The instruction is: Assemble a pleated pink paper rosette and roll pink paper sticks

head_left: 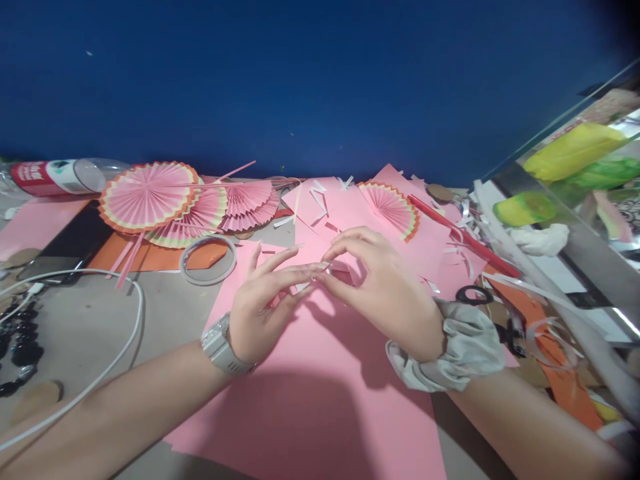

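Over a large pink paper sheet [310, 393], my two hands meet fingertip to fingertip. My left hand [265, 300], with a watch on its wrist, pinches a small whitish strip [323, 265] between thumb and forefinger while its other fingers stretch out. My right hand [380, 287], with a pale scrunchie at the wrist, closes thumb and forefinger on the strip's other side. The strip is mostly hidden by the fingers, so its kind is unclear. A tape roll [207, 260] lies left of my left hand. Beyond my right hand rests a pleated pink paper fan [393, 208] with an orange edge.
Several pleated paper rosettes [150, 197] and a plastic bottle [60, 177] lie at the back left. A black phone [70, 240] and a white cable [140, 313] are nearby. On the right are black-handled scissors [475, 295], a red stick [465, 237] and paper scraps.
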The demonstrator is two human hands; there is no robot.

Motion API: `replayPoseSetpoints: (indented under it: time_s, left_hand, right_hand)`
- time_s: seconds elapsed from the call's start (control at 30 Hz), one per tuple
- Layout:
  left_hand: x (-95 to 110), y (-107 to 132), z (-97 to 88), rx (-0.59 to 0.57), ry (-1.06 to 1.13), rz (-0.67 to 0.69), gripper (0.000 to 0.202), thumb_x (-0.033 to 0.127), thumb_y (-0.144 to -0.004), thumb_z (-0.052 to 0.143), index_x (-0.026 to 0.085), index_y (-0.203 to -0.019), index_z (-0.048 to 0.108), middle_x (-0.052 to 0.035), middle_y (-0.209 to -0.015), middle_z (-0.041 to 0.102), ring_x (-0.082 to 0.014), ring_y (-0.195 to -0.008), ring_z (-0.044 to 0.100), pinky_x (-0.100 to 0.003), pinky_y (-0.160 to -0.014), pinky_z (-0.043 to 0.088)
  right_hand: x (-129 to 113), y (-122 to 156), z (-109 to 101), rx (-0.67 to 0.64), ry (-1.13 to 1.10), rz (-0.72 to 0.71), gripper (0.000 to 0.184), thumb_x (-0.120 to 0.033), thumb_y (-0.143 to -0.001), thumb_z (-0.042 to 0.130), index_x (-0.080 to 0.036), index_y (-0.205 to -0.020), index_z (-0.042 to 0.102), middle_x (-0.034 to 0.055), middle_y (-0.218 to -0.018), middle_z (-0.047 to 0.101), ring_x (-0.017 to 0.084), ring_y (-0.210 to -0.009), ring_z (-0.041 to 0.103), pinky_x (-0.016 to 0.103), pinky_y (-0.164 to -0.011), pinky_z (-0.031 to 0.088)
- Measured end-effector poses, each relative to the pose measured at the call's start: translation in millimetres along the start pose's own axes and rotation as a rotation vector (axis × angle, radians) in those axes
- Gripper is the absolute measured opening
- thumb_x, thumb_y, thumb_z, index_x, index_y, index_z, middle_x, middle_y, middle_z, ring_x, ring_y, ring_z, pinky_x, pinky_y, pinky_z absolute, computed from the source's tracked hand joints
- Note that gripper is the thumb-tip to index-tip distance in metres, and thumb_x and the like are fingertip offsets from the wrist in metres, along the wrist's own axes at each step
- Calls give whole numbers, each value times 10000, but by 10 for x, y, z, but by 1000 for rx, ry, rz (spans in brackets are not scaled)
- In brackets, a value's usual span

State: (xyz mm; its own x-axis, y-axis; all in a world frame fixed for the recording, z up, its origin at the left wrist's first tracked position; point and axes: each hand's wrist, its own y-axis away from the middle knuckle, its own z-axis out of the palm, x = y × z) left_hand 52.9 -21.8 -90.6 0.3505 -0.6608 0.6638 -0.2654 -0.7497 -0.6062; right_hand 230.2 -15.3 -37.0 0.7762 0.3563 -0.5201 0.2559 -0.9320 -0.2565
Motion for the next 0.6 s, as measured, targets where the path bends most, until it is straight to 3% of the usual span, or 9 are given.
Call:
replayPoseSetpoints:
  time_s: [0.6]
  left_hand:
    - [-4, 3, -7, -5, -29, -10, 173, 138, -844, 562, 241, -979, 599, 0, -1027, 714, -193, -1194, 523, -508, -1131, 145]
  right_hand:
    - [-7, 12, 5, -6, 70, -14, 135, -340, -796, 622, -211, -832, 610, 32, -898, 615, 203, -890, 557, 390, -872, 403]
